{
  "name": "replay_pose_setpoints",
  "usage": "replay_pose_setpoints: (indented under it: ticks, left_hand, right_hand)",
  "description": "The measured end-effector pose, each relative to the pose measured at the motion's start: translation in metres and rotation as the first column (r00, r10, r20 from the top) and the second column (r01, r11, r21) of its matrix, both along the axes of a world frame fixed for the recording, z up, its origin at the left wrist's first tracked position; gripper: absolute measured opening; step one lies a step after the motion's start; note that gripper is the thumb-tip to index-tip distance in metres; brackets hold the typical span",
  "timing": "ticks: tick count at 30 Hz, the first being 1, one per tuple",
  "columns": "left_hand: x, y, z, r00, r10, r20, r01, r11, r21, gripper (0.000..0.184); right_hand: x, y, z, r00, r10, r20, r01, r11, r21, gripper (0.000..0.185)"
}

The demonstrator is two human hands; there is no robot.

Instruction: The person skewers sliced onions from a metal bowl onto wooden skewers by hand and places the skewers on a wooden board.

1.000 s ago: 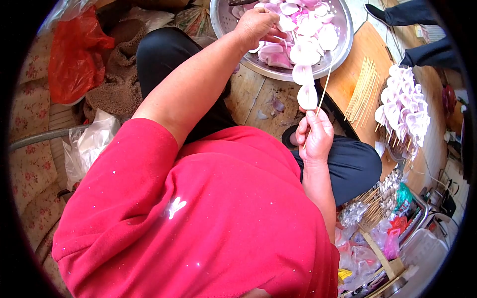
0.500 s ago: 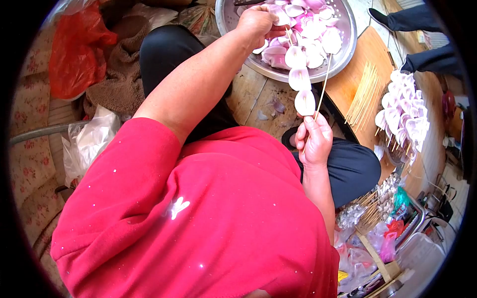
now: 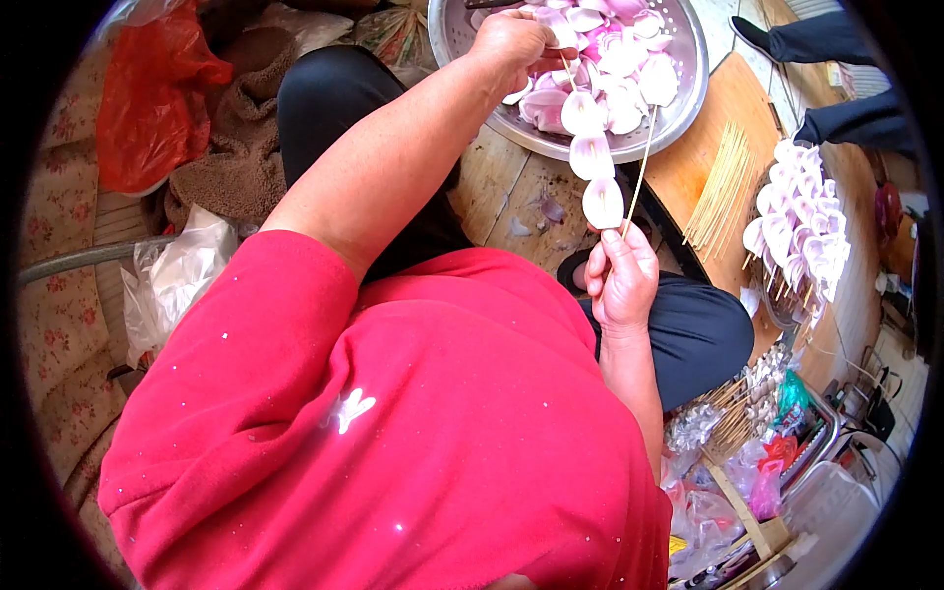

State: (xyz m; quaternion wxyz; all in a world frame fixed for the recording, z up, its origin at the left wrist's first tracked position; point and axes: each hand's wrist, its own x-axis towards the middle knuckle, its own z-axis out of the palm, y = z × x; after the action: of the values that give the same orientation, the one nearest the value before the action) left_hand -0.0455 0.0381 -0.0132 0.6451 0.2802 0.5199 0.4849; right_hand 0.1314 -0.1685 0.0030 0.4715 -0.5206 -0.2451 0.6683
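My right hand (image 3: 624, 278) is closed on the lower ends of two bamboo skewers (image 3: 641, 167). One skewer carries several onion pieces (image 3: 591, 157), white with purple edges, threaded in a row; the other has a single onion piece (image 3: 658, 80) at its far end. Over the basin's near left side, my left hand (image 3: 511, 47) pinches a loose onion piece (image 3: 557, 28). The bare tip of the first skewer points up to these fingers; whether it pierces the piece I cannot tell. Beneath lies a metal colander (image 3: 691, 98) holding many purple-white onion pieces.
Bare bamboo skewers (image 3: 721, 187) lie on a wooden board (image 3: 678, 157) to the right. Beyond them stand filled onion skewers (image 3: 798, 221). Another person's legs (image 3: 836, 44) are at the upper right. Plastic bags (image 3: 703, 521) fill the lower right; a red bag (image 3: 157, 98) hangs left.
The row of threaded onion pieces has shifted slightly left, its skewer tip rising a little nearer my left fingers. Both hands keep their hold and have barely moved.
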Motion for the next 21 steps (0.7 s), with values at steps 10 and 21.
replay_pose_setpoints:
  ticks: [10, 21]
  left_hand:
    - [-0.004, 0.007, -0.008, 0.986, 0.017, 0.165, 0.002, 0.994, -0.112, 0.023]
    - [0.002, -0.006, 0.004, 0.995, -0.068, 0.068, 0.071, 0.996, -0.053, 0.021]
  right_hand:
    - [-0.001, -0.001, 0.001, 1.0, -0.024, 0.006, 0.024, 1.0, 0.017, 0.013]
    - [-0.004, -0.004, 0.0, 0.998, -0.022, 0.053, 0.021, 1.0, 0.022, 0.011]
